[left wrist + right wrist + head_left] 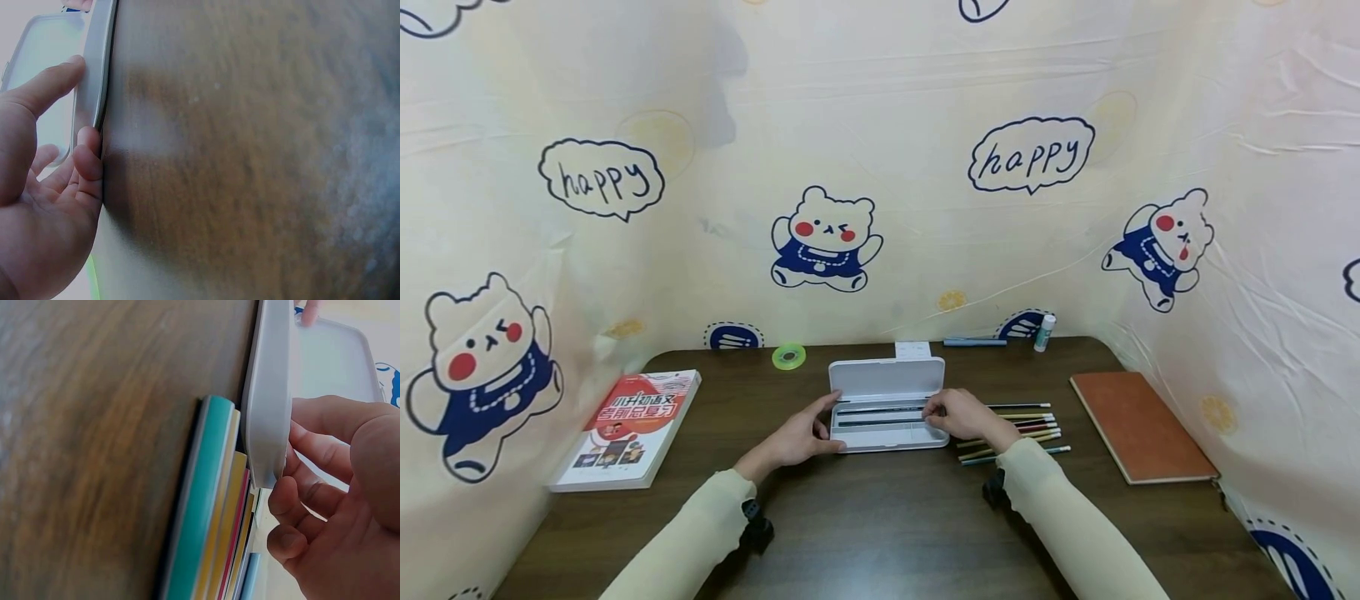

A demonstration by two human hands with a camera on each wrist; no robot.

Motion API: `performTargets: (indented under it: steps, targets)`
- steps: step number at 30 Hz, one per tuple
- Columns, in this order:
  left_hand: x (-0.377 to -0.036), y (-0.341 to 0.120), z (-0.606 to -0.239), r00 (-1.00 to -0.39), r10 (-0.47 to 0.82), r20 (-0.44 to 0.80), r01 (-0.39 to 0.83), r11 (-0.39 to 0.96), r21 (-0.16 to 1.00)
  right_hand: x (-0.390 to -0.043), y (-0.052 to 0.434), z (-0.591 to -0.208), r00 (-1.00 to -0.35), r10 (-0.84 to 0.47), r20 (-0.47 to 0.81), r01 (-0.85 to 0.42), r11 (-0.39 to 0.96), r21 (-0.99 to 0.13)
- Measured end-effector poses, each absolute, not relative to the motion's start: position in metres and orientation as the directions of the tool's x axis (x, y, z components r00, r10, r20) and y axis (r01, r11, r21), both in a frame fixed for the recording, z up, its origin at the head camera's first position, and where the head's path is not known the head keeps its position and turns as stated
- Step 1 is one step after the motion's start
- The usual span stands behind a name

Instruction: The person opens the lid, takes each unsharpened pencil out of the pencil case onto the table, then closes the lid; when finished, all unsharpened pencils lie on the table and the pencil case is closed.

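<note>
A white pencil case (pixel 891 437) lies on the table with its lid (pixel 887 379) raised at the back. Dark pencils (pixel 880 422) lie lengthwise inside it. My left hand (pixel 797 429) grips the case's left end, thumb at the front corner and fingers at the side, as the left wrist view also shows. At the right end, my right hand (pixel 958 414) reaches over the rim with curled fingers, pinching the end of a pencil; the fingertips are partly hidden behind the case wall in the right wrist view. Several coloured pencils (pixel 209 494) lie beside that end, under the right wrist.
At the left lies a red and white book (pixel 632 429), at the right a brown notebook (pixel 1142 425). Along the back edge are a green tape roll (pixel 788 357), a white card (pixel 913 350), a blue pen (pixel 974 342) and an upright glue stick (pixel 1044 332).
</note>
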State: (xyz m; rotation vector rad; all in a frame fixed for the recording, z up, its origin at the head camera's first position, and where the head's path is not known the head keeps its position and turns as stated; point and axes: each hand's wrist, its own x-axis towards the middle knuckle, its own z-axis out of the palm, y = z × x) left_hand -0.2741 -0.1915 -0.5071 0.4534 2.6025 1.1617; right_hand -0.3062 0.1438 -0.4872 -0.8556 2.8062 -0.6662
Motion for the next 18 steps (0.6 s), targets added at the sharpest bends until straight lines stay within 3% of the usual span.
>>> performTargets:
  steps: [18]
  targets:
    - [-0.274, -0.191, -0.507, -0.920, 0.376, -0.107, 0.172, 0.635, 0.753, -0.303, 0.155, -0.479, -0.848, -0.530, 0.015, -0.465, 0.730, -0.501]
